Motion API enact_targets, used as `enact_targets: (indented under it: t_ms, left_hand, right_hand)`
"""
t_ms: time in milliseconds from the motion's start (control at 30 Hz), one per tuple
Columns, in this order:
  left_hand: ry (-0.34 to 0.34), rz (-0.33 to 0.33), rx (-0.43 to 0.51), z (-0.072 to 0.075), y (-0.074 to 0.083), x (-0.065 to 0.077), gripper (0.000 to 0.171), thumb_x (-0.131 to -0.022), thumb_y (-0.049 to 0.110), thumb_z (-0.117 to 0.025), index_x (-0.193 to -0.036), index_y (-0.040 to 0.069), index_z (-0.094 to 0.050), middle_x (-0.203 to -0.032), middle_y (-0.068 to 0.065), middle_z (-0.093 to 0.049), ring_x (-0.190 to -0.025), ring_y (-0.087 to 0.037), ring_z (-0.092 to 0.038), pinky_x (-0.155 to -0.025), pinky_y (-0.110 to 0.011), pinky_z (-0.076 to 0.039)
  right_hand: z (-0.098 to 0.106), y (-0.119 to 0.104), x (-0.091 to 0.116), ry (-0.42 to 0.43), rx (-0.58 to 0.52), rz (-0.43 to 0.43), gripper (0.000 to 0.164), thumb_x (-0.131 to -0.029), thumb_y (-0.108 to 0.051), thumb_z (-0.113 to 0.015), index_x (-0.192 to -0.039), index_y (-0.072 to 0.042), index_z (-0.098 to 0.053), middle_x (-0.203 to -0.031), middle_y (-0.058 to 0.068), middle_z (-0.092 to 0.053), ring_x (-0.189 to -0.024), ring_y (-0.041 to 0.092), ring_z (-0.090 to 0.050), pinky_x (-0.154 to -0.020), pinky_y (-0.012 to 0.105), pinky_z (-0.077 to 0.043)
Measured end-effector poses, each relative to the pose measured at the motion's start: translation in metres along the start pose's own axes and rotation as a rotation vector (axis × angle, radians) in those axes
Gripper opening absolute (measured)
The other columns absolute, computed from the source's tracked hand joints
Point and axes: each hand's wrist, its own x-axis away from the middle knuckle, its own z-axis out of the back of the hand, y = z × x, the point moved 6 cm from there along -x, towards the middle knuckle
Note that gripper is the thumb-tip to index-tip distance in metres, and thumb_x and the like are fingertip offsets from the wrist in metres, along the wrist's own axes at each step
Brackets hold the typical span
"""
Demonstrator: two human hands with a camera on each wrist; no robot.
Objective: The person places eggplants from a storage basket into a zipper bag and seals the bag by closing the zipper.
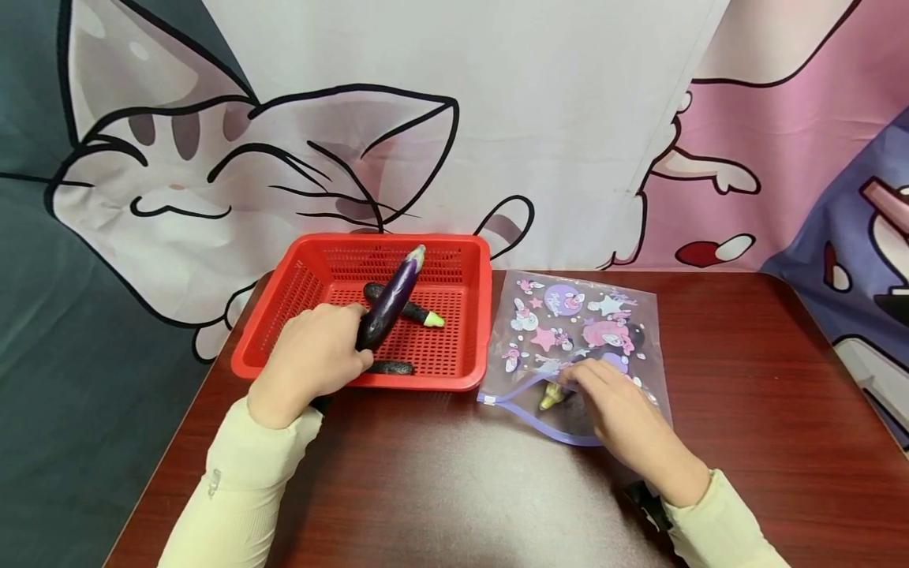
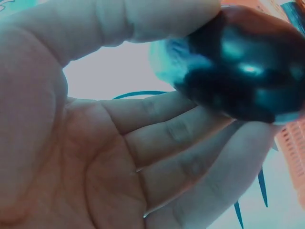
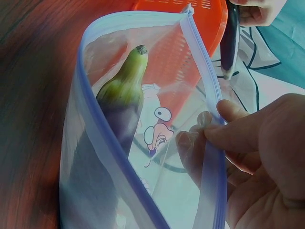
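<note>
Over the front left of the red basket (image 1: 485, 315), my left hand (image 1: 312, 355) pinches a long dark purple eggplant (image 1: 393, 304) near its lower end, the pale stem tip pointing up and away. Its glossy end (image 2: 243, 67) lies between thumb and fingers in the left wrist view. My right hand (image 1: 625, 410) pinches the upper lip of a clear zip bag (image 1: 525, 308) printed with cartoons, by its purple zip edge (image 3: 212, 162). The bag's mouth gapes. Inside lies another eggplant (image 3: 125, 90) with a green stem end toward the opening.
In the basket lie a dark vegetable with a light green tip (image 1: 432, 319) and another dark, bumpy one (image 1: 392, 368). Basket and bag stand side by side on a brown wooden table (image 1: 398, 489). A cartoon-printed cloth (image 1: 568, 118) hangs behind the table.
</note>
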Motion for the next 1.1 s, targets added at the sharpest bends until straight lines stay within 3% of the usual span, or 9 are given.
enact_targets:
  t_ms: [133,233,333,467,567,1100]
  left_hand:
    - [0.019,-0.020,0.026,-0.002,0.007,0.005,0.040,-0.080,0.017,-0.076,-0.116,0.000,-0.066,-0.077,-0.006,-0.063,-0.063,-0.023,-0.055,-0.053,-0.037,-0.045]
    - [0.035,-0.037,0.040,-0.005,0.012,0.007,0.045,-0.080,0.018,-0.077,-0.120,0.001,-0.066,-0.080,-0.006,-0.065,-0.065,-0.022,-0.056,-0.054,-0.037,-0.045]
    - [0.040,-0.055,0.054,-0.008,0.018,0.010,0.045,-0.080,0.020,-0.078,-0.120,0.002,-0.067,-0.081,-0.005,-0.065,-0.067,-0.021,-0.056,-0.056,-0.038,-0.045]
    - [0.049,-0.085,0.061,-0.012,0.027,0.014,0.044,-0.080,0.021,-0.079,-0.119,0.004,-0.067,-0.080,-0.003,-0.064,-0.066,-0.019,-0.055,-0.057,-0.037,-0.044]
    - [0.064,-0.109,0.066,-0.014,0.035,0.017,0.043,-0.079,0.021,-0.078,-0.118,0.005,-0.068,-0.080,-0.002,-0.064,-0.065,-0.018,-0.055,-0.056,-0.037,-0.044]
    - [0.081,-0.149,0.125,-0.032,0.063,0.027,0.050,-0.077,0.022,-0.082,-0.122,0.008,-0.068,-0.099,-0.003,-0.071,-0.077,-0.016,-0.061,-0.065,-0.037,-0.050]
  right_hand:
    - [-0.001,0.001,0.000,-0.002,0.001,-0.002,0.029,-0.084,0.017,-0.059,-0.100,-0.006,-0.063,-0.097,-0.001,-0.064,-0.089,0.014,-0.059,-0.079,0.031,-0.048]
    - [-0.001,0.002,0.001,-0.013,0.000,-0.006,0.016,-0.097,0.003,-0.050,-0.100,-0.006,-0.063,-0.097,-0.001,-0.064,-0.089,0.014,-0.058,-0.079,0.030,-0.047]
    - [-0.002,0.002,0.001,-0.023,0.001,-0.013,0.026,-0.105,-0.010,-0.038,-0.100,-0.006,-0.063,-0.097,0.000,-0.064,-0.090,0.013,-0.058,-0.080,0.029,-0.046]
    - [-0.002,0.003,0.001,-0.021,0.009,-0.018,0.018,-0.099,0.000,-0.047,-0.101,-0.006,-0.063,-0.098,-0.001,-0.064,-0.089,0.015,-0.058,-0.079,0.030,-0.047]
    - [-0.001,0.003,0.002,-0.017,0.013,-0.018,0.022,-0.091,0.010,-0.053,-0.101,-0.006,-0.063,-0.098,-0.001,-0.064,-0.088,0.016,-0.058,-0.078,0.031,-0.048]
    - [-0.003,0.004,0.001,-0.027,-0.006,-0.016,0.020,-0.088,0.009,-0.056,-0.100,-0.005,-0.063,-0.096,0.001,-0.065,-0.090,0.014,-0.059,-0.081,0.027,-0.044]
